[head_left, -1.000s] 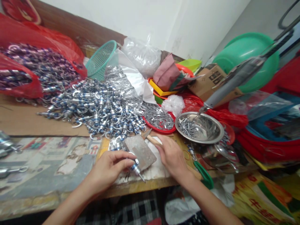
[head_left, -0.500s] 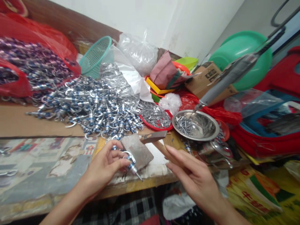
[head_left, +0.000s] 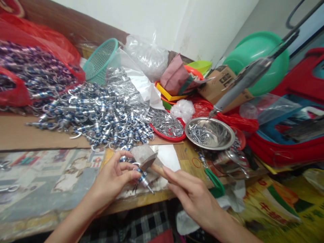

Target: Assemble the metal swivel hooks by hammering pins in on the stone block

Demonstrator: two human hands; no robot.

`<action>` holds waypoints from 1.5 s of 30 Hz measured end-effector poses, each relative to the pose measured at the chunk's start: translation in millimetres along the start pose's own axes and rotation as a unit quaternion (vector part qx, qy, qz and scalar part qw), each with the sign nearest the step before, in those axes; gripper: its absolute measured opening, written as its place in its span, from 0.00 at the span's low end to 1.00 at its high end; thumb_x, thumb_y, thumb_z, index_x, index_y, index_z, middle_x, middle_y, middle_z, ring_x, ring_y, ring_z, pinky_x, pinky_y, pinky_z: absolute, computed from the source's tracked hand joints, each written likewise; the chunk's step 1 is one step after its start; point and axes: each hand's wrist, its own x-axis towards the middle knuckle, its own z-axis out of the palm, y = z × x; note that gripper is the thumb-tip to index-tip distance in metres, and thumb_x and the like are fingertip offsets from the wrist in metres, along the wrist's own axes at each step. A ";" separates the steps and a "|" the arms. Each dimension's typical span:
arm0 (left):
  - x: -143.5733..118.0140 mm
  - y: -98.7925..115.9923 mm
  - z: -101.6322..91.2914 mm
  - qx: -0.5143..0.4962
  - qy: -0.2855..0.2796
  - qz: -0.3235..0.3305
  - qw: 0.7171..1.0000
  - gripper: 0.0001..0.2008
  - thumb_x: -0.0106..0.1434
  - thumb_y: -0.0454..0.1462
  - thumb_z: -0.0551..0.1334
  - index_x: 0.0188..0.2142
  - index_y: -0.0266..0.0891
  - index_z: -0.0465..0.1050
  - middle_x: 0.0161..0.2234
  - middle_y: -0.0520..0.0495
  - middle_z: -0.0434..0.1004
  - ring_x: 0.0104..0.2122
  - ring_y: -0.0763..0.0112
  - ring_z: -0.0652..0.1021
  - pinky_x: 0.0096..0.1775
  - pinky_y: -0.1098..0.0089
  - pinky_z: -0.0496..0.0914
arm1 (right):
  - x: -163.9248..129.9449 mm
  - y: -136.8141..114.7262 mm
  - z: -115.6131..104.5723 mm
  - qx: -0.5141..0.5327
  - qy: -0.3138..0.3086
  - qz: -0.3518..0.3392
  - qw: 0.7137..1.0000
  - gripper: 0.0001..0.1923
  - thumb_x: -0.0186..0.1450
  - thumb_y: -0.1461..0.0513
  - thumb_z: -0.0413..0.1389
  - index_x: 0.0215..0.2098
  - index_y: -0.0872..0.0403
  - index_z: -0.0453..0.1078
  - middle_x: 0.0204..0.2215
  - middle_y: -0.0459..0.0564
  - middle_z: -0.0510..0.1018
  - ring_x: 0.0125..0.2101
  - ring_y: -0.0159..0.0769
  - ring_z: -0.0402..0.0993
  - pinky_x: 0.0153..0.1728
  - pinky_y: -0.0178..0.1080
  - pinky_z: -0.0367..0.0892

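My left hand [head_left: 116, 177] pinches a small silver-and-blue metal fitting [head_left: 143, 181] with a curved hook and a thin pin pointing down to the right. Under and behind the fitting lies a grey metal block [head_left: 141, 152] at the table's edge. In my right hand [head_left: 193, 192] is the wooden handle of a hammer [head_left: 149, 162]. The hammer's head is at the fitting's upper end; whether they touch I cannot tell. A large pile of similar silver-and-blue fittings [head_left: 101, 111] lies just beyond my left hand.
Behind the block stand a red tray of small metal parts [head_left: 184, 137] and a steel bowl of pins [head_left: 224, 147]. A grey hanging electric screwdriver [head_left: 243, 81] slants over the bowl. Green-handled pliers or scissors [head_left: 215, 184] lie at the right edge. A red bag [head_left: 73, 50] of fittings sits left.
My right hand has swung the hammer left and down to the fitting. The green handle at the table edge has come into sight. My left hand stays nearly still.
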 end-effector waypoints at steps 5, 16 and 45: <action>-5.1 7.9 -1.1 0.167 0.012 0.036 0.985 0.05 0.47 0.37 0.66 0.27 0.39 0.76 0.23 0.48 0.80 0.27 0.63 0.79 0.34 0.65 0.73 | 41.8 44.7 4.3 0.012 0.039 0.100 0.994 0.20 0.63 0.61 0.51 0.54 0.52 0.65 0.36 0.51 0.79 0.33 0.37 0.75 0.34 0.40 0.71; -3.8 7.1 2.1 0.309 -0.011 0.159 0.938 0.06 0.52 0.37 0.63 0.26 0.43 0.80 0.28 0.47 0.76 0.30 0.65 0.77 0.33 0.69 0.70 | 158.7 111.3 -4.6 -0.249 0.036 0.177 0.951 0.14 0.62 0.67 0.52 0.47 0.59 0.67 0.46 0.60 0.71 0.46 0.44 0.69 0.46 0.46 0.63; -13.3 1.0 5.5 0.289 0.057 0.256 0.921 0.14 0.49 0.34 0.66 0.38 0.43 0.78 0.23 0.53 0.78 0.24 0.71 0.76 0.31 0.73 0.70 | 44.8 -19.2 28.4 0.261 0.115 -0.006 0.958 0.08 0.53 0.73 0.59 0.27 0.56 0.75 0.24 0.46 0.79 0.26 0.30 0.75 0.29 0.29 0.70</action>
